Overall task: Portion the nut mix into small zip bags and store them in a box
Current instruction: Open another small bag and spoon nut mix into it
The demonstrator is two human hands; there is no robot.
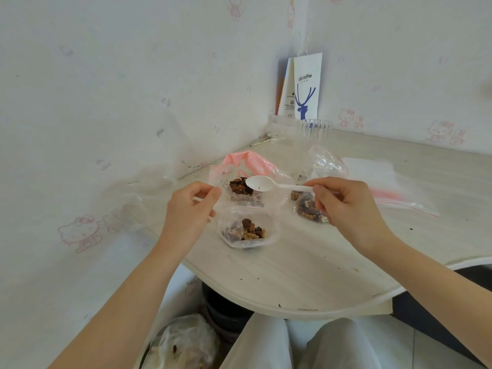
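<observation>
My left hand [190, 209] pinches the rim of a part-filled zip bag [247, 230] on the tabletop [292, 275] while my right hand [343, 206] grips a white plastic spoon [266, 183].

near zip bag [246, 231] front-centre on tabletop [292, 275] | nut mix bag [239, 186] just behind it | right zip bag [308, 210] beside both | empty zip bags [386, 179] far right | plastic cup [314, 129] before paper bag [307, 86], back corner
</observation>
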